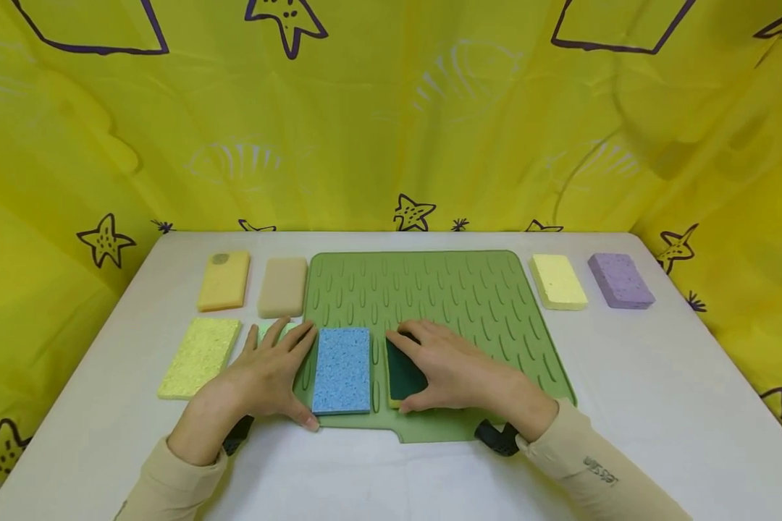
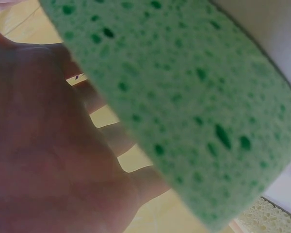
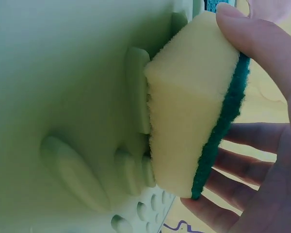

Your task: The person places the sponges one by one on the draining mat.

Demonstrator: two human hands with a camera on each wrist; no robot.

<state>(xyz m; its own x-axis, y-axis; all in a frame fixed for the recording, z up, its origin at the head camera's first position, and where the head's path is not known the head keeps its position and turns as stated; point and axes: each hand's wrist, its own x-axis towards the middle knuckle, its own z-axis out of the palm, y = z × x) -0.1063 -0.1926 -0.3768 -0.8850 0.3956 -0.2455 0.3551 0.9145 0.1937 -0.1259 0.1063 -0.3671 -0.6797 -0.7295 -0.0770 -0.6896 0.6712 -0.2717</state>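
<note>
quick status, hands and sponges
Right hand gripping green-and-yellow sponge. Left hand spread, partly hiding pale green sponge. Blue sponge between hands.

A white table (image 1: pixel 678 405) spans the lower half of the head view. A green mat (image 1: pixel 430 289) lies on it, mid-frame. At centre left lie an orange-yellow sponge (image 1: pixel 224 284), a tan sponge (image 1: pixel 283 286) just beside the mat, a speckled yellow sponge (image 1: pixel 198 358) and, largely hidden there, a light green sponge (image 2: pixel 184 97); at centre right, a pale yellow sponge (image 1: pixel 557 282) and a purple sponge (image 1: pixel 620 281)
</note>
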